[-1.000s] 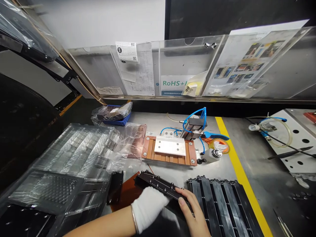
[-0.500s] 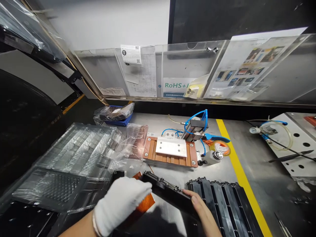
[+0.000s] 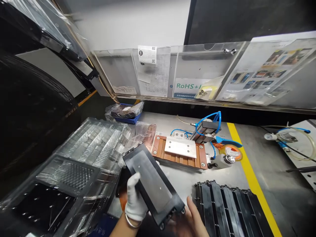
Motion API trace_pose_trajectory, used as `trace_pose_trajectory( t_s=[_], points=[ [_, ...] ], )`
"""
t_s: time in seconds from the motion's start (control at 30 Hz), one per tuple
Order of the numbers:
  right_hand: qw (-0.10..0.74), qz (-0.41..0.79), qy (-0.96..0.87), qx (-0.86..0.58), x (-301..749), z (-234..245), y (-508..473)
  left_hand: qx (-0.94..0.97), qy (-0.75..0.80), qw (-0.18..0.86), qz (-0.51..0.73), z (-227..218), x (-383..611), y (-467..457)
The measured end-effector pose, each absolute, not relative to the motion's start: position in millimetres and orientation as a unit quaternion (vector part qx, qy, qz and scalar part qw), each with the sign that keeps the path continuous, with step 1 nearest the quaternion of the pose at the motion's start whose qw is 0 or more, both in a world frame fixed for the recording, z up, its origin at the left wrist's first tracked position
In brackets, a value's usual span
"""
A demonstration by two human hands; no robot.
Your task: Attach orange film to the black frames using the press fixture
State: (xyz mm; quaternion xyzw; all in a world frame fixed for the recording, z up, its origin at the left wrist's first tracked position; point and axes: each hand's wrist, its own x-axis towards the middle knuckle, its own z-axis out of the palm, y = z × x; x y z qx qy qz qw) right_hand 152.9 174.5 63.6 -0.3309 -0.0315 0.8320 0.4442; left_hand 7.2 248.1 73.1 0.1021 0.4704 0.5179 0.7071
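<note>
In my left hand [image 3: 135, 197], gloved in white, is a black rectangular plastic panel [image 3: 153, 184]. Its broad face with a greyish sheet-like area is turned up toward me, and it tilts down to the right. The thumb presses on its left edge; the other fingers are hidden beneath. Bare and partly blurred, my right hand [image 3: 194, 219] is beside the panel's lower right corner with its fingers apart. Whether it touches that corner is hard to make out. An orange piece [image 3: 122, 201] shows behind the gloved hand.
Several black panels [image 3: 229, 207] stand in a row at right. Clear plastic trays [image 3: 98, 141] are stacked at left. Behind is a brown fixture with a white plate [image 3: 181, 147], blue air hoses [image 3: 207, 115] and a tape roll [image 3: 233, 152]. Yellow tape [image 3: 254, 177] crosses the metal bench.
The panel has turned from edge-on to showing its broad face, and swung upright to the left. My right hand has come off its upper edge and dropped lower. The view has shifted left.
</note>
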Motion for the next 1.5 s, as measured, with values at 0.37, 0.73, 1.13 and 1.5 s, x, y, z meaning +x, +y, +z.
trace_pose_trajectory(
  t_s=[0.37, 0.73, 1.13, 1.5],
  points=[
    [0.506, 0.689, -0.094, -0.509, 130, 53, 173, -0.036, 0.452, 0.686, 0.569, 86, 2, 253],
    [0.472, 0.713, -0.149, -0.497, 120, 50, 178, -0.009, 0.477, 0.655, 0.586, 80, -17, 241],
    [0.426, 0.742, -0.179, -0.486, 93, 59, 186, 0.033, 0.509, 0.632, 0.583, 71, -53, 226],
    [0.372, 0.786, -0.168, -0.464, 64, 49, 192, -0.071, 0.534, 0.571, 0.619, 91, -85, 221]
  ],
)
